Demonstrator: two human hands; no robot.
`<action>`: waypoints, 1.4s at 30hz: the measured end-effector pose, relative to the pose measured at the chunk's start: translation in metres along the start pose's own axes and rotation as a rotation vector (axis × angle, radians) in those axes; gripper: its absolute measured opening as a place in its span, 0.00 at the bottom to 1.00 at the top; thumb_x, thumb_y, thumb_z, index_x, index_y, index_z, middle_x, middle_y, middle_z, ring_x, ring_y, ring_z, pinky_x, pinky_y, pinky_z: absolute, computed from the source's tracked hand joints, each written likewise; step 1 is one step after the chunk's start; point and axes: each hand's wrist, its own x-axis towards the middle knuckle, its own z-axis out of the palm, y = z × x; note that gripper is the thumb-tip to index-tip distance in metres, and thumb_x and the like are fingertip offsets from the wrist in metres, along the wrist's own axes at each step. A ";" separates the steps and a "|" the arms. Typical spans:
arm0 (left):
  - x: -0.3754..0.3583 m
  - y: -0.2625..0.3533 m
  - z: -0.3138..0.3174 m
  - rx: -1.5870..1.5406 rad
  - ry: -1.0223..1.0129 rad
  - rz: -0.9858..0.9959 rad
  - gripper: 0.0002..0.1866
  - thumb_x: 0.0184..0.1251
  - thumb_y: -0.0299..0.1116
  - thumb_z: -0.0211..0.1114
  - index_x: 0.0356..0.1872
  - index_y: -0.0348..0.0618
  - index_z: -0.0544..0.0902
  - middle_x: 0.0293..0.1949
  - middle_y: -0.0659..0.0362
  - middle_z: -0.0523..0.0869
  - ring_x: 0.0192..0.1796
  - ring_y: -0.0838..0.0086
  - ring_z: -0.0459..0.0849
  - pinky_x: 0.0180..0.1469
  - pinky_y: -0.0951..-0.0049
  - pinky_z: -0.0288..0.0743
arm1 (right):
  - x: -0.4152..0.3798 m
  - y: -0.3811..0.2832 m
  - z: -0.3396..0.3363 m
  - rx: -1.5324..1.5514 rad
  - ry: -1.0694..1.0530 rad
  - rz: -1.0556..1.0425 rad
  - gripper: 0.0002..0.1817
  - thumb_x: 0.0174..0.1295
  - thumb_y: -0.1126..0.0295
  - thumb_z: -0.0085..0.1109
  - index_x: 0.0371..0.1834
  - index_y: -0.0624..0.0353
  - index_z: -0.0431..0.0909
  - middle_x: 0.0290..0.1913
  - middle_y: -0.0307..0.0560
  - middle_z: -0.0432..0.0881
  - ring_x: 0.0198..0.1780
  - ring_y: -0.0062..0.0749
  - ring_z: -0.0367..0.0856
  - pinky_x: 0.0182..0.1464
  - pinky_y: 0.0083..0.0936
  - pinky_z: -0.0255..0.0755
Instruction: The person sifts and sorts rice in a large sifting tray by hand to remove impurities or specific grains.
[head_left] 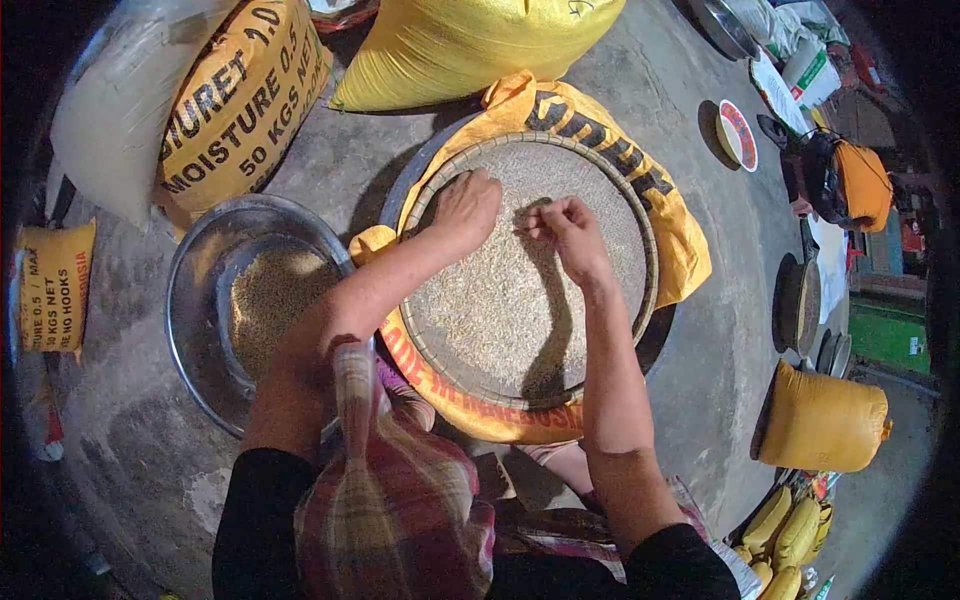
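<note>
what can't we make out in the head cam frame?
- Right hand: fingers pinched over the grain tray; whatever they pinch is too small to see.
- Left hand: palm down on the grain, underside hidden.
- Metal basin: near side covered by the left arm.
- Printed sack: text cut off by folds.

A grey concrete floor (710, 340) fills the frame. Directly on it: a steel basin (200, 300) at left, printed yellow sacks (240, 100) at upper left, a tied yellow sack (822, 418) at lower right.
</note>
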 end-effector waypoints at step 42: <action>0.033 0.003 0.010 -0.176 -0.040 0.060 0.07 0.54 0.31 0.64 0.30 0.39 0.80 0.34 0.48 0.80 0.40 0.53 0.80 0.42 0.58 0.73 | 0.017 -0.003 0.004 -0.736 0.189 -0.182 0.08 0.52 0.70 0.61 0.30 0.64 0.79 0.30 0.57 0.81 0.34 0.49 0.81 0.40 0.35 0.73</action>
